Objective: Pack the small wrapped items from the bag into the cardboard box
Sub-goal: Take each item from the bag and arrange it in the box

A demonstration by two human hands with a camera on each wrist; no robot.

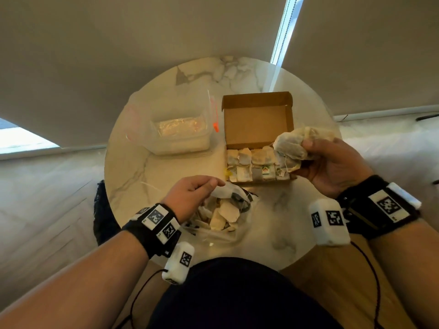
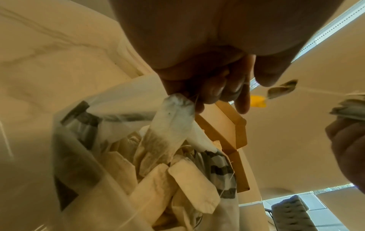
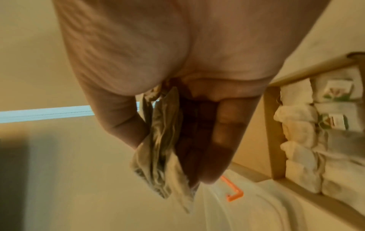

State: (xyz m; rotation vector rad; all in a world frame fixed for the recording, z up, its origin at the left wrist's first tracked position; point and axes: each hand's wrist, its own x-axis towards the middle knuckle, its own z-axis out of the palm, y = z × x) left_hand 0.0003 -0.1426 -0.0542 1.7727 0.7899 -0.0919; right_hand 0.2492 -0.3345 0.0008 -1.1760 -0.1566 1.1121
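An open cardboard box [image 1: 257, 119] sits on the round marble table [image 1: 166, 167], with a row of tea bags [image 1: 256, 167] packed along its near side. A clear plastic bag [image 1: 223, 214] with several more tea bags lies in front of it. My left hand [image 1: 197, 191] pinches the top of one tea bag [image 2: 171, 125] above the plastic bag [image 2: 79, 140]. My right hand [image 1: 327, 162] grips a small stack of tea bags [image 1: 292, 144] over the box's right near corner; in the right wrist view the stack [image 3: 164, 140] is pressed between thumb and fingers.
A clear plastic container [image 1: 180, 134] inside a zip bag with an orange slider [image 1: 215, 127] lies left of the box. The table edge curves close to my lap. A yellow tag [image 2: 257, 101] hangs near the box corner [image 2: 233, 129].
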